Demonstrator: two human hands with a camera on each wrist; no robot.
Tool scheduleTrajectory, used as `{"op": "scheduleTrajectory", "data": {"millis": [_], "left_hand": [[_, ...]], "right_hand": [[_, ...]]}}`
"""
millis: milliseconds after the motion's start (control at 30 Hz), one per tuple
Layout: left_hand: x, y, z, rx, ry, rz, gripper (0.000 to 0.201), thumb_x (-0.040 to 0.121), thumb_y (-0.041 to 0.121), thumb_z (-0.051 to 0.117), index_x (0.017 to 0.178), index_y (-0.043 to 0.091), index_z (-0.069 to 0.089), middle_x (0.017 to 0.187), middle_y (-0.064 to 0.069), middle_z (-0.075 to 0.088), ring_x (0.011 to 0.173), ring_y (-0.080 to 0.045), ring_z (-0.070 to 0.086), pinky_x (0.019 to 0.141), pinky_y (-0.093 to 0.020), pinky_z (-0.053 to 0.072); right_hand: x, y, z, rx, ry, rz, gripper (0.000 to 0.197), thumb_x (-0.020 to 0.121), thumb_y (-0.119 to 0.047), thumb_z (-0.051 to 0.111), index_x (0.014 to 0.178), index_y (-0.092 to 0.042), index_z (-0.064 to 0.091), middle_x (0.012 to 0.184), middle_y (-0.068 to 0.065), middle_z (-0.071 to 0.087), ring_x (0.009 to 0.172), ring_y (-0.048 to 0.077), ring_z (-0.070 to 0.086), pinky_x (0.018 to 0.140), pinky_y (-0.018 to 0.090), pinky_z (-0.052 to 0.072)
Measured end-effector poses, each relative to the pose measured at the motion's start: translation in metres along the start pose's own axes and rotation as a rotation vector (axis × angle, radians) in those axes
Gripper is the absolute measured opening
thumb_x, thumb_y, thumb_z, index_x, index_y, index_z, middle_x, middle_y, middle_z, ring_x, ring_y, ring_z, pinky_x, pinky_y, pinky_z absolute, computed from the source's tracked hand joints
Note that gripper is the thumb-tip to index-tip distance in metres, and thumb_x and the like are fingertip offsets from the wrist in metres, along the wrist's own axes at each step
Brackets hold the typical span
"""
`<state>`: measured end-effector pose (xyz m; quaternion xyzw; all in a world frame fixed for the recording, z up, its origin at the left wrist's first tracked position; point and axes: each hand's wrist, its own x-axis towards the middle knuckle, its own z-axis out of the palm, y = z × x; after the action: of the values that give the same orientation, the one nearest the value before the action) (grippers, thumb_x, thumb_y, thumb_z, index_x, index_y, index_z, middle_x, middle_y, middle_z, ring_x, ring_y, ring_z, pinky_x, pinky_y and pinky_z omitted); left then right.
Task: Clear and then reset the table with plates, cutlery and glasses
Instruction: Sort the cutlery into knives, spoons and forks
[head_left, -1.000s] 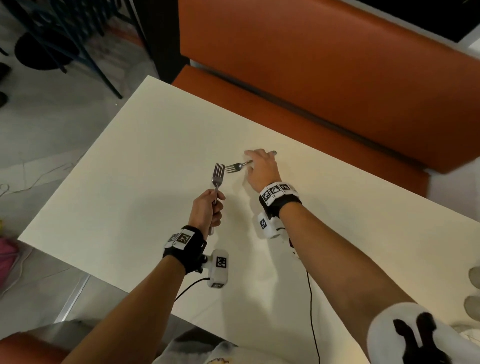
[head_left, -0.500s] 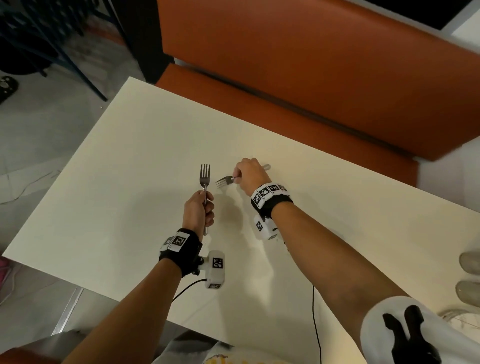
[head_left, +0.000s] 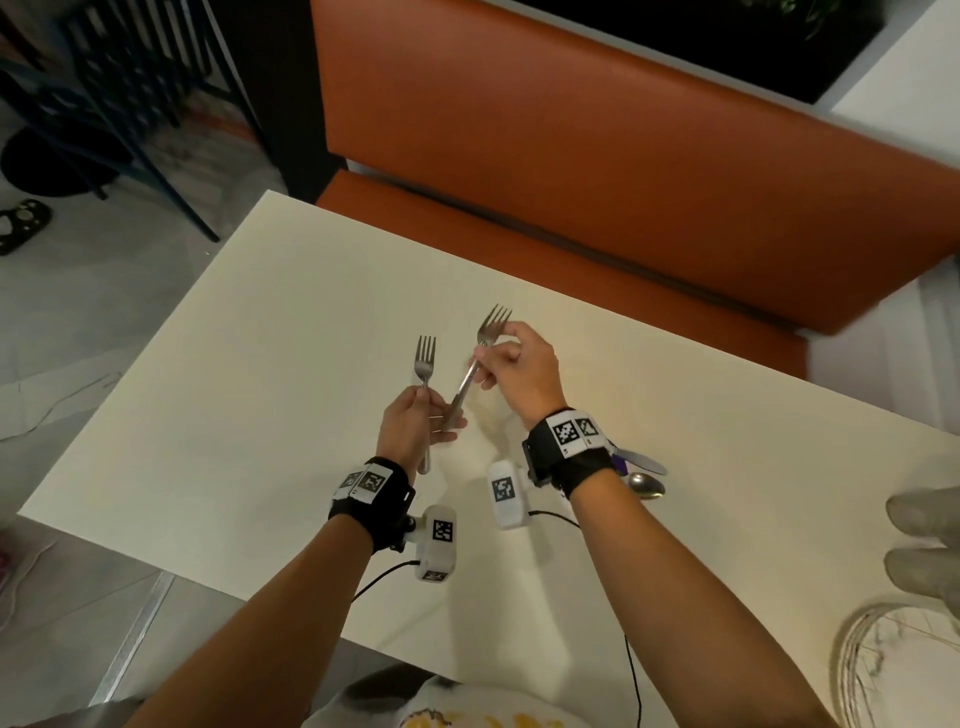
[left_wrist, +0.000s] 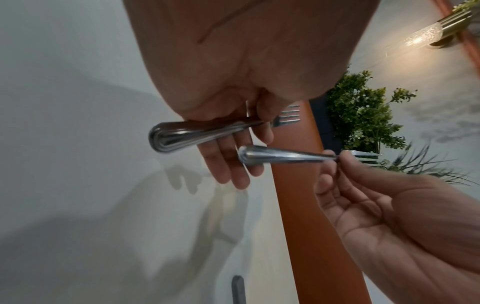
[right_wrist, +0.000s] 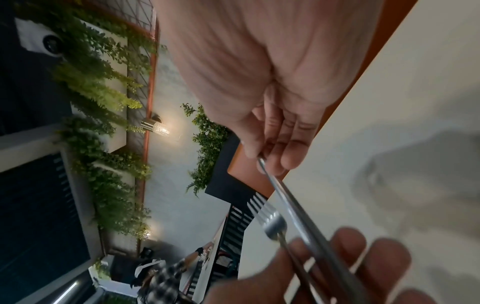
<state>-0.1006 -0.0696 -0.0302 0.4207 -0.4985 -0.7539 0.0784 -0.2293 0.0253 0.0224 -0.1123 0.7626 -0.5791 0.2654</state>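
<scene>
Lifted clear of the bench since a second ago: second fork (head_left: 480, 358), then lying flat under the right hand (head_left: 522, 371), now raised and tilted, tines up and away, handle end angled down toward the left hand (head_left: 415, 423); pinched high on the neck between right thumb and fingertips, remaining fingers loose. First fork (head_left: 425, 387) upright as before, gripped in the left hand at mid-handle with thumb and forefinger, lower fingers spread open beneath; handle end of the second fork touching or just beside those spread fingers, apparently a handover to gather both forks in one hand, part of the clearing.

Further out: cream bench (head_left: 260, 389), a spoon (head_left: 647, 486) and a knife with a purple handle (head_left: 636, 460) lying just beyond the right wrist; rim of a plate (head_left: 852, 654) at the near right edge; orange seat (head_left: 571, 156) behind.

Risks from here: thin pinch near the tines, so a slip and a clatter onto the bench if released before the left fingers curl round; loosening the left grip to admit the second handle likely to let the first fork slide; crossed handles prone to scissoring apart.
</scene>
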Motion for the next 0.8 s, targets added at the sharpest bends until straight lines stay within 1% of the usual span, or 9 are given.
{"op": "scheduleTrajectory", "data": {"millis": [100, 233, 300, 367, 433, 533, 600, 700, 800], "left_hand": [[-0.016, -0.002, 0.009, 0.036, -0.073, -0.010, 0.034, 0.111, 0.020, 0.031, 0.100, 0.001, 0.058, 0.092, -0.027, 0.074, 0.084, -0.043, 0.075, 0.075, -0.045, 0.058], [-0.036, -0.007, 0.021, 0.103, -0.172, -0.030, 0.039, 0.111, 0.022, 0.034, 0.112, -0.005, 0.062, 0.089, -0.026, 0.074, 0.077, -0.042, 0.073, 0.073, -0.045, 0.058], [-0.046, -0.008, 0.026, 0.114, -0.193, -0.038, 0.036, 0.110, 0.021, 0.036, 0.109, -0.004, 0.063, 0.087, -0.027, 0.073, 0.070, -0.041, 0.071, 0.069, -0.044, 0.059], [-0.054, -0.010, 0.029, 0.080, -0.199, -0.043, 0.034, 0.108, 0.018, 0.036, 0.103, -0.003, 0.062, 0.077, -0.025, 0.068, 0.059, -0.036, 0.064, 0.059, -0.040, 0.055], [-0.060, -0.014, 0.032, 0.062, -0.187, -0.056, 0.034, 0.104, 0.019, 0.034, 0.095, 0.001, 0.061, 0.071, -0.020, 0.062, 0.053, -0.029, 0.055, 0.053, -0.034, 0.045], [-0.068, -0.018, 0.036, 0.008, -0.185, -0.099, 0.033, 0.098, 0.024, 0.036, 0.090, 0.006, 0.062, 0.070, -0.018, 0.059, 0.052, -0.025, 0.049, 0.052, -0.031, 0.039], [-0.073, -0.018, 0.037, 0.005, -0.207, -0.100, 0.032, 0.099, 0.024, 0.037, 0.093, 0.006, 0.062, 0.072, -0.019, 0.061, 0.054, -0.026, 0.051, 0.052, -0.031, 0.040], [-0.080, -0.018, 0.037, 0.034, -0.234, -0.077, 0.033, 0.104, 0.022, 0.035, 0.099, 0.005, 0.063, 0.075, -0.020, 0.063, 0.054, -0.026, 0.052, 0.054, -0.032, 0.041], [-0.084, -0.018, 0.038, 0.054, -0.246, -0.065, 0.035, 0.106, 0.020, 0.033, 0.101, 0.003, 0.063, 0.075, -0.020, 0.065, 0.057, -0.029, 0.056, 0.058, -0.035, 0.047]], "right_hand": [[-0.021, 0.011, 0.003, -0.008, 0.003, 0.021, 0.014, 0.096, -0.007, 0.063, 0.110, -0.008, 0.061, 0.079, 0.011, 0.077, 0.061, 0.022, 0.069, 0.065, 0.037, 0.061], [-0.043, 0.017, 0.001, -0.082, 0.020, 0.043, 0.027, 0.091, -0.010, 0.070, 0.116, -0.012, 0.058, 0.081, 0.005, 0.076, 0.057, 0.011, 0.068, 0.058, 0.024, 0.055], [-0.052, 0.019, -0.001, -0.118, 0.024, 0.027, 0.028, 0.089, -0.012, 0.074, 0.113, -0.015, 0.060, 0.084, 0.003, 0.077, 0.061, 0.010, 0.070, 0.060, 0.023, 0.056], [-0.059, 0.022, -0.004, -0.181, 0.045, -0.010, 0.027, 0.086, -0.014, 0.078, 0.108, -0.019, 0.063, 0.083, 0.001, 0.075, 0.065, 0.011, 0.071, 0.062, 0.022, 0.058], [-0.066, 0.024, -0.008, -0.221, 0.072, -0.036, 0.027, 0.084, -0.015, 0.080, 0.106, -0.021, 0.067, 0.081, -0.002, 0.072, 0.064, 0.006, 0.067, 0.062, 0.014, 0.054], [-0.075, 0.027, -0.013, -0.265, 0.124, -0.080, 0.027, 0.081, -0.020, 0.083, 0.105, -0.020, 0.072, 0.077, -0.003, 0.069, 0.059, 0.001, 0.059, 0.059, 0.006, 0.045], [-0.080, 0.029, -0.016, -0.288, 0.161, -0.105, 0.024, 0.080, -0.023, 0.084, 0.102, -0.018, 0.075, 0.075, -0.002, 0.069, 0.060, 0.002, 0.058, 0.061, 0.005, 0.044], [-0.084, 0.028, -0.020, -0.254, 0.225, -0.089, 0.012, 0.084, -0.019, 0.080, 0.094, -0.013, 0.078, 0.071, -0.004, 0.071, 0.061, 0.002, 0.064, 0.061, 0.008, 0.047], [-0.085, 0.027, -0.026, -0.205, 0.264, -0.049, 0.006, 0.087, -0.016, 0.075, 0.087, -0.012, 0.078, 0.070, -0.002, 0.074, 0.057, 0.010, 0.069, 0.062, 0.022, 0.056]]}}
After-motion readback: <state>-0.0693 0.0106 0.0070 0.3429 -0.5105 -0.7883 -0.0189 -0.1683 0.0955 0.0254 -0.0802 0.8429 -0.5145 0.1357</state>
